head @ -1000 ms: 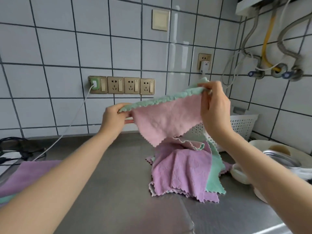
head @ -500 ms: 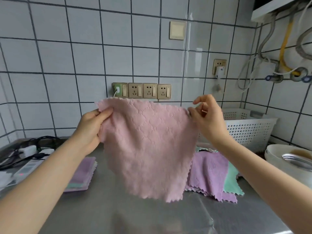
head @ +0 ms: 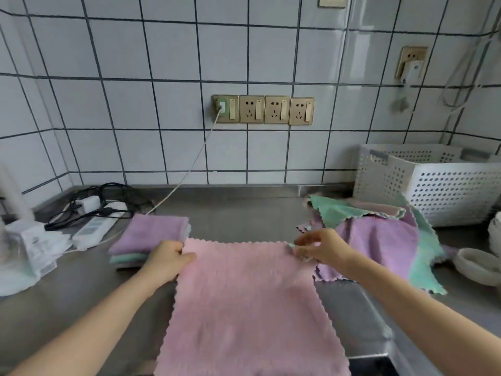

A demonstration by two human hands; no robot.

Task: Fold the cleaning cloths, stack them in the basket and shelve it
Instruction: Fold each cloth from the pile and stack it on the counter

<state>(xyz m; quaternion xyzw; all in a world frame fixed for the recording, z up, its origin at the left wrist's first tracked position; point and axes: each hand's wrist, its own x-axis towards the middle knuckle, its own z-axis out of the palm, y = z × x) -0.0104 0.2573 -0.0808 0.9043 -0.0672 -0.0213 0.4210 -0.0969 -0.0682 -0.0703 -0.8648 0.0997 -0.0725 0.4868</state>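
Head view: pink cloth (head: 249,308), square, fleecy, scalloped edges, lies spread flat on the brushed-steel bench (head: 81,289). Left hand (head: 165,260) pinches its far-left corner; right hand (head: 322,246) pinches its far-right corner. Left of the pink cloth: folded stack (head: 151,237), lilac on top. Right of it: loose pile (head: 379,240) of lilac and mint cloths. Beyond the pile: white perforated plastic basket (head: 439,185). No writing legible.
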